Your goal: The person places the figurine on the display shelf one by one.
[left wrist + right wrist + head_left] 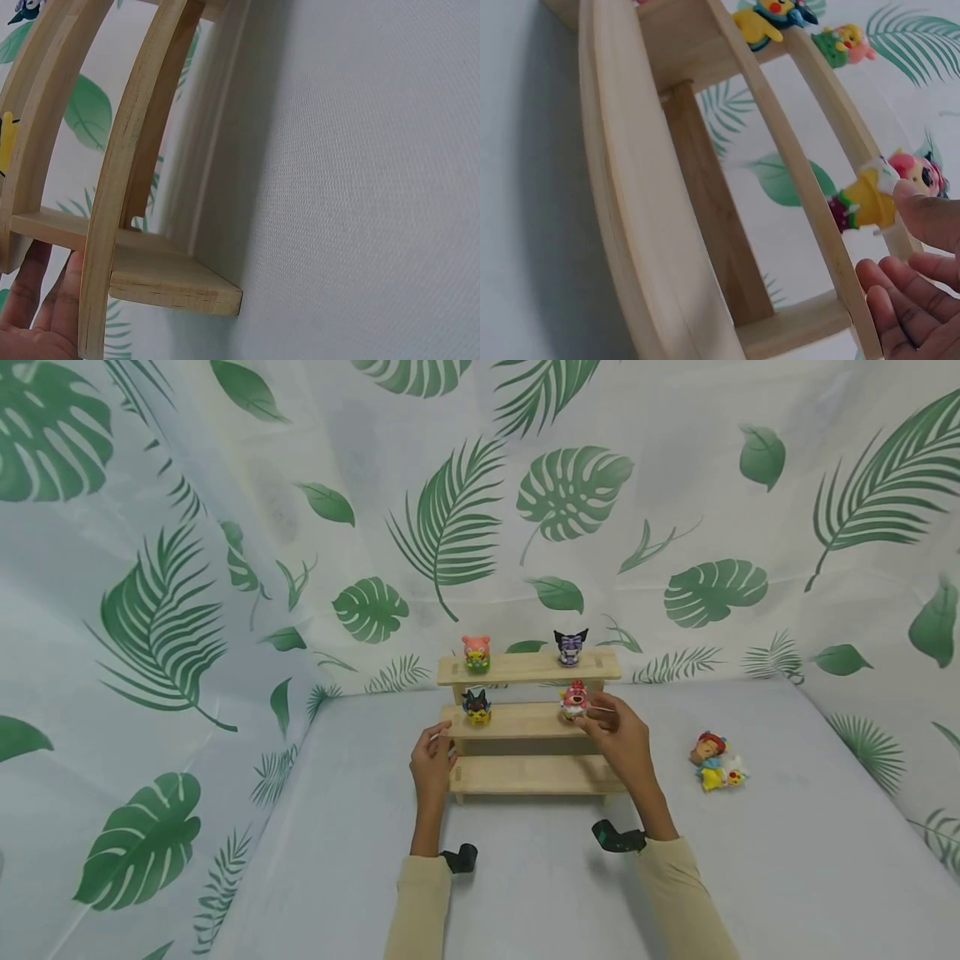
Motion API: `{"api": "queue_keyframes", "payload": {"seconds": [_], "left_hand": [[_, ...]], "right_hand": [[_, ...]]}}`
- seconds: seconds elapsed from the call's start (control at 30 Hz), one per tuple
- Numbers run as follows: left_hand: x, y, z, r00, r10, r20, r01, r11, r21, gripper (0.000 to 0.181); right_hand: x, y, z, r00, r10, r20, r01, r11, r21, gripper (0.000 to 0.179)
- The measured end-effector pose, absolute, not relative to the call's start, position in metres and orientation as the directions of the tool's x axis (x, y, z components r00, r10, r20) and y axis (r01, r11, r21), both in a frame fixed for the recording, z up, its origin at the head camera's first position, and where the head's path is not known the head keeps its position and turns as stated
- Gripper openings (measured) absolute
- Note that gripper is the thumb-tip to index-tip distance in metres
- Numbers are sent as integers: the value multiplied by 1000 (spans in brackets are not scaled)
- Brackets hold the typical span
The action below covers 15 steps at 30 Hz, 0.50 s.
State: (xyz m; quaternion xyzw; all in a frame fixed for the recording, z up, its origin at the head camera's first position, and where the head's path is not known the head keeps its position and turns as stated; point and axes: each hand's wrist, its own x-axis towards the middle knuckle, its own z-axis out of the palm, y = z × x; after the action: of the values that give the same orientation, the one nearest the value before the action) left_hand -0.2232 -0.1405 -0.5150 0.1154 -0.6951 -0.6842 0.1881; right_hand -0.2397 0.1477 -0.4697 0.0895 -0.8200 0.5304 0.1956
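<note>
A light wooden three-tier display rack [528, 774] stands before me. My right hand [622, 739] pinches a pink-headed figurine [574, 702] at the right end of the middle shelf; the right wrist view shows the thumb against the figurine's yellow-and-white body [874, 196]. Whether its base bears on the board cannot be told. My left hand [431, 768] touches the rack's left end, its fingers [28, 289] reaching along the side support. A black-eared yellow figurine [477, 707] is on the middle shelf's left. The top shelf carries a pink-and-green figurine [476, 654] and a black-and-purple one [571, 647].
On the white tabletop [525, 877], right of the rack, lie several colourful figurines [716, 762] close together. A leaf-printed cloth [465, 410] hangs behind the rack and along both sides. Black wrist cameras [617, 837] sit on both wrists.
</note>
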Motion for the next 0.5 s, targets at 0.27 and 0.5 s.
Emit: {"api": "queue_keyframes", "payload": {"seconds": [0.27, 0.5], "left_hand": [[-222, -140, -513, -901, -417, 119, 114, 35, 993, 26], [-220, -140, -512, -907, -406, 116, 120, 17, 993, 30]], "right_hand": [[-229, 160, -475, -887, 134, 442, -358, 405, -842, 48], [-224, 169, -482, -858, 258, 444, -326, 395, -859, 37]]}}
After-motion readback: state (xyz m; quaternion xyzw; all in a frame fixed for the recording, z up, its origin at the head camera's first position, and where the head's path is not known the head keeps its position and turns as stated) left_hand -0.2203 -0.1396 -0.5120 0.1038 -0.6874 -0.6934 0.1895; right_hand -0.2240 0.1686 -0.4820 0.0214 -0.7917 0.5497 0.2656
